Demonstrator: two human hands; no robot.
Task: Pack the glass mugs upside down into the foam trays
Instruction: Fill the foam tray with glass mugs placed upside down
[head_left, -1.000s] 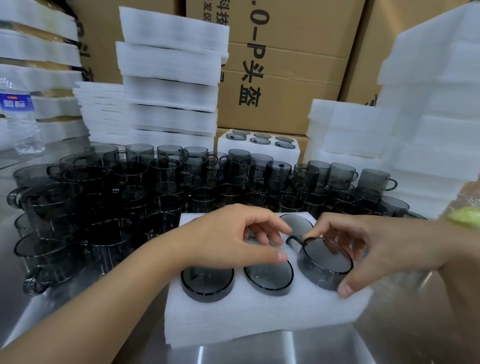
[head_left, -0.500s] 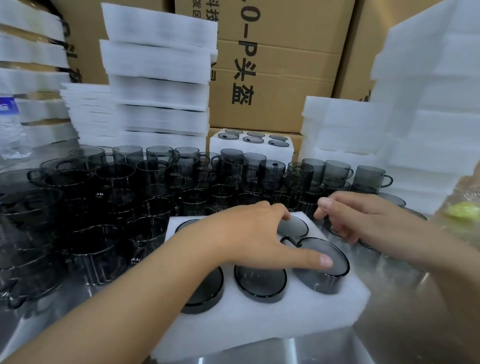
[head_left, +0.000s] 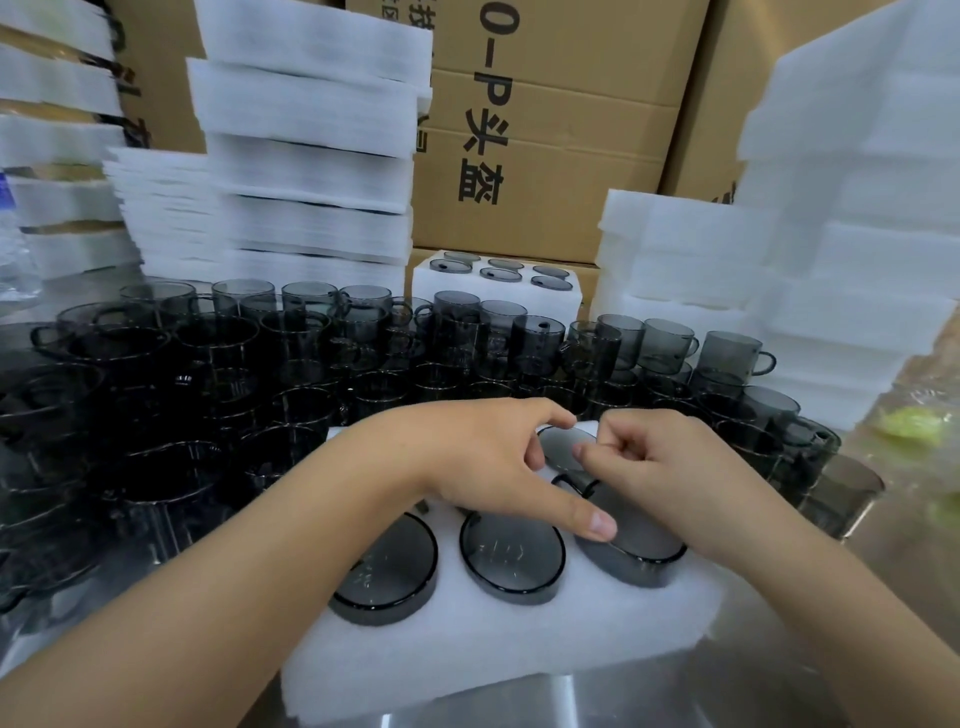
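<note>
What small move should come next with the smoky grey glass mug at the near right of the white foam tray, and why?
Probably press it down until it seats. The smoky grey glass mug shows more wall and sits more tilted than its two front-row neighbours in the white foam tray, its handle above the foam; the left hand has its thumb on its base.
</note>
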